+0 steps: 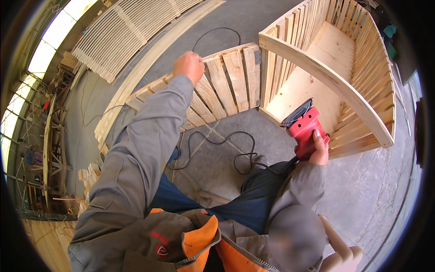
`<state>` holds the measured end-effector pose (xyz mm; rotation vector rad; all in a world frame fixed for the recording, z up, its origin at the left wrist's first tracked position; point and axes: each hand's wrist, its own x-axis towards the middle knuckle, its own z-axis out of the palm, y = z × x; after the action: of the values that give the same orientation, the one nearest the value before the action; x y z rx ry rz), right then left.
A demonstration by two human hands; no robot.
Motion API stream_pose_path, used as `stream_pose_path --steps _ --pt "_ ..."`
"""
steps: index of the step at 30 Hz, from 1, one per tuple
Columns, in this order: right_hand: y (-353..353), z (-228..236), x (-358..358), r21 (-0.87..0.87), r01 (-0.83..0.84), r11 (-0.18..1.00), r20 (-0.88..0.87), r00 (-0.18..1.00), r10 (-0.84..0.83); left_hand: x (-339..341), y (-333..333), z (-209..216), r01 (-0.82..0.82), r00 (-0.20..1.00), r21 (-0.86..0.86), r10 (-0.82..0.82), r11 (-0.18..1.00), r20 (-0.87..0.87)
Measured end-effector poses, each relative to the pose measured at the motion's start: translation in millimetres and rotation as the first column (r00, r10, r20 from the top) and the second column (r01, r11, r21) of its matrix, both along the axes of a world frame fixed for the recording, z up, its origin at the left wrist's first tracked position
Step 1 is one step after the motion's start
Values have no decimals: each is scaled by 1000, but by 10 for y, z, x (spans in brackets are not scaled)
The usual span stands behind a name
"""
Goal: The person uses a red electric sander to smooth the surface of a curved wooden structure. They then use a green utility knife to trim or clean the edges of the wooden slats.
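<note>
My left hand (pixel 189 67) is closed at the top edge of a slatted wooden gate (pixel 234 75), its fingertips mostly hidden. Metal hinges join this gate to the near end of a long slatted wooden crate (pixel 333 47), and it stands swung out to the left. In my right hand (pixel 320 150) is a red electric sander (pixel 306 129), gripped by its body. Its flat sanding pad is turned up and left, beside the crate's open end and apart from the gate. A dark cord trails from the sander toward my legs.
The black cord (pixel 247 154) loops over the concrete floor between my legs and the gate. Slatted panels (pixel 129 29) and long boards (pixel 170 34) lie at the far left. Wood offcuts (pixel 90 177) are stacked left of me. A curved wooden rail (pixel 326 77) spans the crate's near end.
</note>
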<state>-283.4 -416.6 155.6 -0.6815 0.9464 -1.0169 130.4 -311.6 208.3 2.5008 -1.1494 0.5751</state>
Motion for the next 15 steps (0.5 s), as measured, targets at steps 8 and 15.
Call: stream_pose_path --steps 8,15 --pt "-74 -104 -102 -20 -97 995 2 995 97 50 -18 -39 -7 996 11 6 1000 91" --pt "-44 -39 -79 4 -3 1000 13 1000 3 382 122 160 -142 969 -164 103 976 -226"
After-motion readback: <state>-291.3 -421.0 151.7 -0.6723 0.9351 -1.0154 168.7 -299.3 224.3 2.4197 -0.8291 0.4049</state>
